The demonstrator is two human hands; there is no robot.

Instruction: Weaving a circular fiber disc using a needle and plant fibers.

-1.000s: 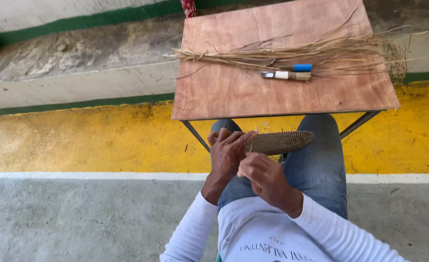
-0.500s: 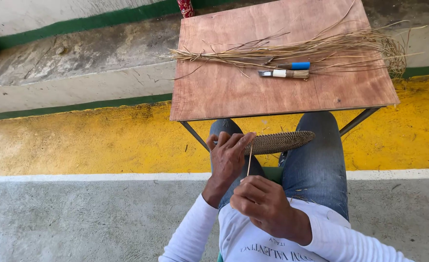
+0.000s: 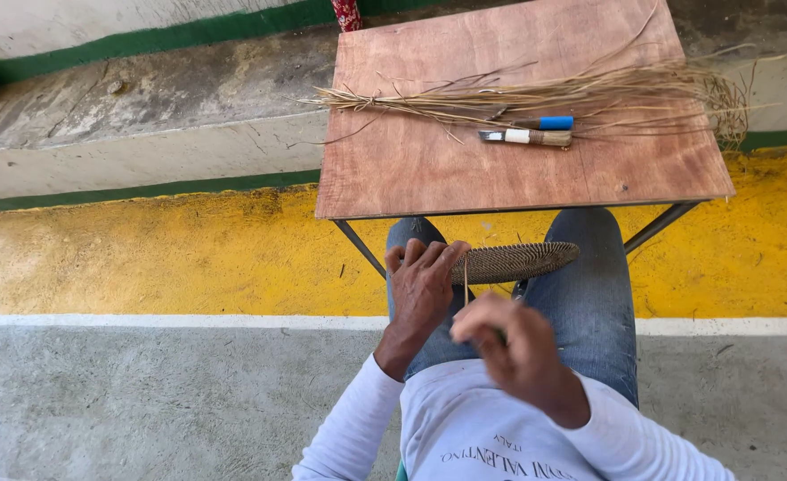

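In the middle of the frame, just below the table edge, the left hand (image 3: 425,285) closes its fingers around one end of a flat, brown, oval woven piece (image 3: 514,262) that lies across the lap on the blue jeans (image 3: 589,303). The right hand (image 3: 514,343) sits a bit lower and to the right, with its fingers pinched shut on a thin, pale straw strand (image 3: 466,281) that runs straight up to the woven piece. To do this step well, I think the strand should be pulled snug but not hard, so it does not snap, and the left hand should keep the woven piece flat and steady. Both arms in white sleeves bend in close to the body, and the right wrist is lifted. In the upper part of the frame, a square brown wooden table (image 3: 411,169) holds a long bundle of dry straw (image 3: 589,89), a small knife with a taped handle (image 3: 527,136) and a blue-capped thing (image 3: 554,122).
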